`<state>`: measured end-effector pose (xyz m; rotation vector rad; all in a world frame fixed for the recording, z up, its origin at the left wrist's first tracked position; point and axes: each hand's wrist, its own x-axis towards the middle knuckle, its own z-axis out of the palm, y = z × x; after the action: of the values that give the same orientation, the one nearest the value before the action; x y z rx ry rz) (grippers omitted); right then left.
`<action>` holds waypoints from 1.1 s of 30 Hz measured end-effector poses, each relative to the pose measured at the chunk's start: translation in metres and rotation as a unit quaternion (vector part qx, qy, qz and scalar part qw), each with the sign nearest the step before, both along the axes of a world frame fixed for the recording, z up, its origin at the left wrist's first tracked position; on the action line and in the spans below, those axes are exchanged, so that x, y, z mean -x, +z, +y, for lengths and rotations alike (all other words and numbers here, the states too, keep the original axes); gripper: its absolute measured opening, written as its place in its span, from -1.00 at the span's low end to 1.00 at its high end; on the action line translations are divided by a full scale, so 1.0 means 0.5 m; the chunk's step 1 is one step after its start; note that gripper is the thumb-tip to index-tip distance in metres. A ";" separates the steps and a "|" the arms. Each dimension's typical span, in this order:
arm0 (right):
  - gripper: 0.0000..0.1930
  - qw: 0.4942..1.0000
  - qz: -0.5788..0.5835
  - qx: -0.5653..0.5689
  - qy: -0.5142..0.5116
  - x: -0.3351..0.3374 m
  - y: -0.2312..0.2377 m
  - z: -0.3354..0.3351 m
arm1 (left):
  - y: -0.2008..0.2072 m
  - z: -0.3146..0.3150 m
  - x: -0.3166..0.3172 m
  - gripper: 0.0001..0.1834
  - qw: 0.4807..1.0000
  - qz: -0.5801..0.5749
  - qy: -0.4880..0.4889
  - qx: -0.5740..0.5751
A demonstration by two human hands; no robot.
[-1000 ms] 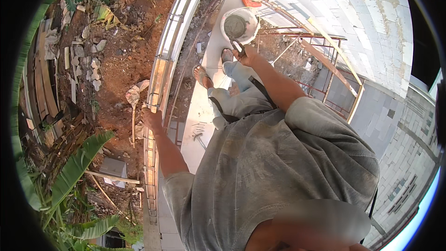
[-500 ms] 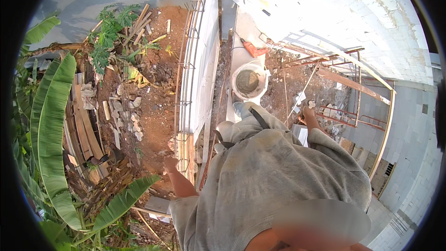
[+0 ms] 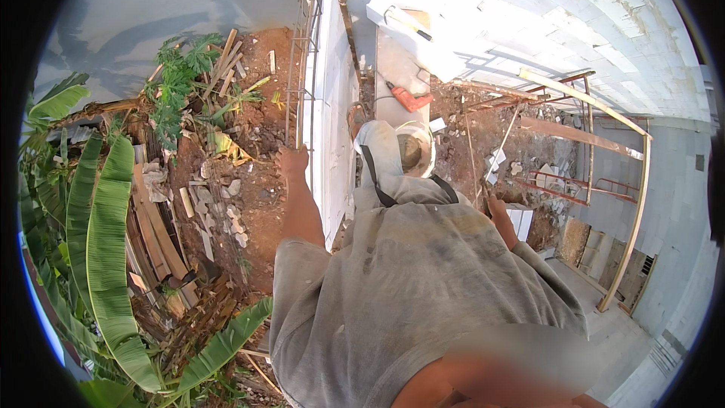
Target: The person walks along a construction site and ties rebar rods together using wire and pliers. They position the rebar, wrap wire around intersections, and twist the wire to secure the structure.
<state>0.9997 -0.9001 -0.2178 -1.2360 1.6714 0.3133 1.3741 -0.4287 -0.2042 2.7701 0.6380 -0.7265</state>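
Note:
My left hand (image 3: pixel 292 161) is at the near end of the visible rebar cage (image 3: pixel 308 53), its fingers bent over the bars beside the white block wall (image 3: pixel 327 98). Low on my right side, my right hand (image 3: pixel 498 213) hangs near a white box-like block (image 3: pixel 519 221); its fingers are small and partly hidden, and a thin rod or line passes close to them. Ahead of my grey trouser leg (image 3: pixel 381 147), which partly covers it, stands a white bucket (image 3: pixel 414 149) of grey mortar. A bare foot (image 3: pixel 356 117) shows next to the wall.
An orange-red power drill (image 3: pixel 410 97) lies on a pale plank (image 3: pixel 393 57) past the bucket. Right of me stands a metal and wood frame (image 3: pixel 589 136) over rubble. On the left are banana leaves (image 3: pixel 113 249), boards (image 3: pixel 155 227) and soil. A pale block wall (image 3: pixel 529 15) rises at the far right.
My left hand has moved forward from beside the wood at the wall's end onto the rebar. My right hand has come back closer to my body. One leg has stepped forward beside the bucket.

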 end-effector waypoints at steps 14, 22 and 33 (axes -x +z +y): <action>-0.57 0.990 0.114 0.059 0.056 -0.185 0.006 -0.061 | -0.074 -0.064 0.014 0.22 0.991 -0.025 0.109 -0.078; -0.48 0.937 0.048 0.145 0.313 -0.434 -0.016 -0.266 | -0.068 -0.060 -0.027 0.07 0.966 0.061 0.242 -0.060; -0.41 0.873 0.007 0.271 0.405 -0.812 0.177 -0.293 | -0.194 0.074 -0.070 -0.12 0.965 0.215 0.143 -0.036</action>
<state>1.4056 -1.0466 -0.1295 -2.3525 1.1899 0.3579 1.4091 -0.3915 -0.3012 2.5102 1.1365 -1.2654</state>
